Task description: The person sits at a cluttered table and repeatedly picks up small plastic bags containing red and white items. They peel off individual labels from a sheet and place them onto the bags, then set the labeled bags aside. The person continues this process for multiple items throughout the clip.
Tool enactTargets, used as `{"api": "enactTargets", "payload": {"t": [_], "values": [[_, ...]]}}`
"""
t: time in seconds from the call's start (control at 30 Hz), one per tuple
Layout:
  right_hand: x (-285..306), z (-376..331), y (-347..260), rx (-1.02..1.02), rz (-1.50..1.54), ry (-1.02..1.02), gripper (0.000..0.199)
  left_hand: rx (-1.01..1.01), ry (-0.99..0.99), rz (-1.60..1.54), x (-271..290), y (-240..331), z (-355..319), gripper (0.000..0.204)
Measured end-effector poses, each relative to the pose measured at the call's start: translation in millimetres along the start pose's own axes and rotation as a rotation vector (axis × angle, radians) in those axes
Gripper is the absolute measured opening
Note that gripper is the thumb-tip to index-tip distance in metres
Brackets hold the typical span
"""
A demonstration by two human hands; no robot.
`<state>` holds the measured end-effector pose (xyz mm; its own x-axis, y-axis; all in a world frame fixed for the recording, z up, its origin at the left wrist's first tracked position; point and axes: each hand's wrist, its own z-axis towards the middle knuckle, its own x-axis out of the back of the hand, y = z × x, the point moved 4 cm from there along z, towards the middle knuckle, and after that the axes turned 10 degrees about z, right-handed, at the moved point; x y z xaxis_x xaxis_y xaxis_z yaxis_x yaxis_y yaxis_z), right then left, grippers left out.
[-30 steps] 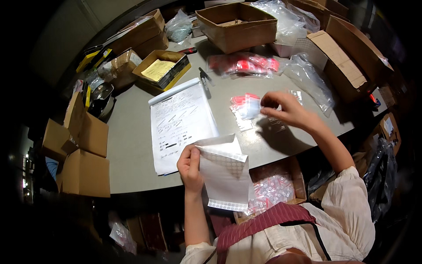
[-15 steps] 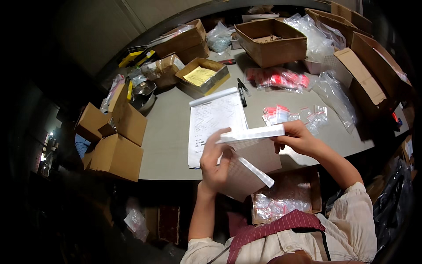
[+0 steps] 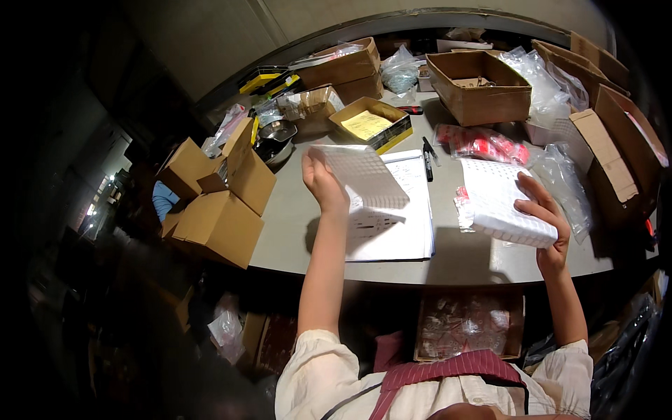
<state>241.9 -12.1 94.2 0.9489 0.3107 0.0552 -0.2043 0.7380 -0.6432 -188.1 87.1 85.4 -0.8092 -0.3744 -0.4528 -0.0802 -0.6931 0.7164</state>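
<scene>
My left hand point(image 3: 324, 185) grips the left edge of a flat white piece point(image 3: 364, 175) with a faint grid pattern, held tilted over the notepad point(image 3: 399, 231). The handwritten notepad lies on the table, partly covered by it. Farther right, my right hand point(image 3: 549, 217) is closed round the right side of a second white grid-patterned piece point(image 3: 498, 199), which shows a folded side like a shallow lid. Its fingers lie over the top face. Beneath its left edge, small clear-and-red bags point(image 3: 463, 210) peek out. The two white pieces are well apart.
Behind the notepad stand a small open box point(image 3: 399, 136) with yellow paper and black pens point(image 3: 428, 157). Red-marked packets point(image 3: 483, 143), a large carton point(image 3: 479, 98) and clear plastic bags point(image 3: 563, 189) fill the back right. Open cartons point(image 3: 220, 220) stand left; a box of small bags point(image 3: 469, 325) sits below the table edge.
Both white pieces, together between my hands before, are now apart. My left hand has moved up and left with one, my right hand to the right with the other. The view has shifted.
</scene>
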Motion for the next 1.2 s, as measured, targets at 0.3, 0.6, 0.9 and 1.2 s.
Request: {"api": "enactTargets", "payload": {"t": [0.3,0.6,0.9,1.2], "values": [[-7.4,-25.4,0.3,-0.010,-0.139,-0.115,0.050,-0.013,0.060,0.036,32.5,36.9,-52.8,0.020],[1.7,-41.1,-0.2,-0.047,-0.190,-0.238,0.047,0.047,-0.416,1.208,134.6,49.9,-146.1,0.025],[-41.5,-36.7,-12.0,0.084,-0.244,-0.450,0.071,-0.111,-0.464,1.166,52.2,71.3,-149.5,0.021],[-43.9,-49.2,-24.2,0.021,-0.181,-0.531,0.078,0.829,-0.822,0.034,-22.3,65.2,-215.6,0.045]]}}
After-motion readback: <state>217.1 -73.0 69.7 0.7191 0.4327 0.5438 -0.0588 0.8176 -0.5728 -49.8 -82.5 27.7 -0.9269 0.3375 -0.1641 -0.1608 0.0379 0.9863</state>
